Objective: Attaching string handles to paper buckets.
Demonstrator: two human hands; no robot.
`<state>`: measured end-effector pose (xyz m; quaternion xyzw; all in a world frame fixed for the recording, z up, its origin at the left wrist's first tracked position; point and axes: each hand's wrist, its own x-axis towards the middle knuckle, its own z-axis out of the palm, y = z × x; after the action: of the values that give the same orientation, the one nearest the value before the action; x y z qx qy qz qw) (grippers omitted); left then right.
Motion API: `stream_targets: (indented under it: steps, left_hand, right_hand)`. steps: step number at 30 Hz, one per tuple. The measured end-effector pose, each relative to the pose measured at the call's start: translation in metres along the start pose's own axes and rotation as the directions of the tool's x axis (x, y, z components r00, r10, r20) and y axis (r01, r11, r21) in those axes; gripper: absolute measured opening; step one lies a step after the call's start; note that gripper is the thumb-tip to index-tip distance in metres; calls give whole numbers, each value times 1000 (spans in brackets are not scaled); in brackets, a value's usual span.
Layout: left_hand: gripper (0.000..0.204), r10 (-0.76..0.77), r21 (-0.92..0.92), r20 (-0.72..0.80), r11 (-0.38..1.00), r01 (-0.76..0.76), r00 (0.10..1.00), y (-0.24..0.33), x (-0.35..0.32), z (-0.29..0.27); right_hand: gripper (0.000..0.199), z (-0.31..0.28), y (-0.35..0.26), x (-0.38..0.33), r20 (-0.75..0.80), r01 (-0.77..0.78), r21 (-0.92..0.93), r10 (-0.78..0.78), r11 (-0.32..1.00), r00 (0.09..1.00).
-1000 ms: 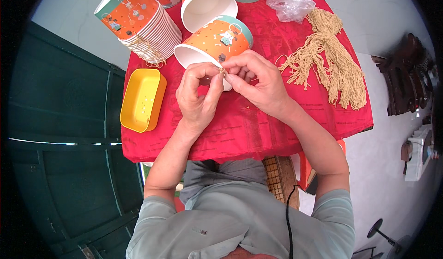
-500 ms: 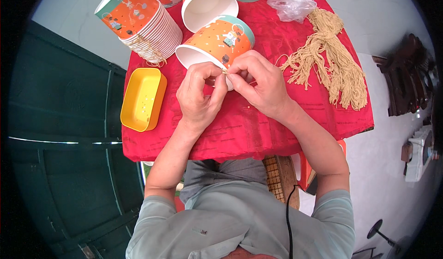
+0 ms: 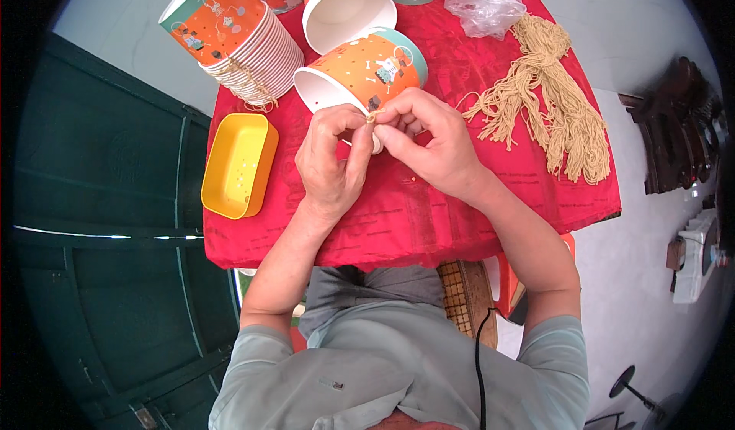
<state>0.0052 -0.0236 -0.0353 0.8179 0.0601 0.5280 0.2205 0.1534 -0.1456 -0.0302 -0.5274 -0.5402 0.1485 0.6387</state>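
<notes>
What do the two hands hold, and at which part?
Both hands pinch a thin tan string at the rim of the orange paper bucket.

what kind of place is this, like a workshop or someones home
Probably a small home or backyard craft setup, not a factory: a little table under a red cloth, a nested stack of orange paper cups, and a bundle of tan strings ready for tying on by hand.

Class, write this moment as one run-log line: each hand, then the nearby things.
left hand: pinching string at cup rim | right hand: pinching same string | orange paper cup: on its side | yellow tray: left | string bundle: right
</notes>
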Motion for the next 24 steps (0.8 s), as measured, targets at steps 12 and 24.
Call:
stream_targets:
  steps: [12,24]
  left_hand:
    - [32,134,74,48,988,-137,990,4,7,-2]
    - [32,101,36,36,994,-102,994,2,4,-2]
  right_hand:
    - [12,-5,7,2,42,-149,291,143,945,989]
    - [26,-11,1,1,47,-251,293,249,922,967]
